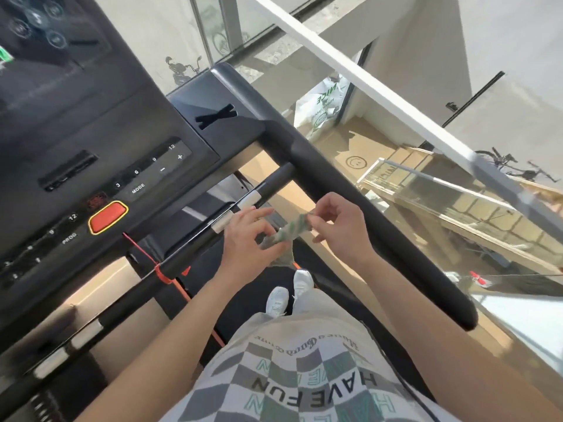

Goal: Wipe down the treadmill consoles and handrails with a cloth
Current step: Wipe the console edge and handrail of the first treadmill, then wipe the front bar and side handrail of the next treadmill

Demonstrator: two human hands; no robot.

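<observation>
I stand on a black treadmill. Its console [91, 141] fills the upper left, with a red stop button [107, 217] and speed keys. A green-and-white cloth [289, 234] hangs between my hands, just right of the front crossbar [195, 239] with its silver sensor plates. My left hand [246, 239] holds the cloth's lower end with curled fingers. My right hand [338, 223] pinches the upper end between thumb and fingers. The thick right handrail [380, 220] runs diagonally just behind my right hand.
A red safety cord [146, 254] hangs from the console to the crossbar. A glass balustrade with a white rail [380, 95] stands right of the treadmill, over a lower floor with boxes. My white shoes [289, 293] stand on the belt.
</observation>
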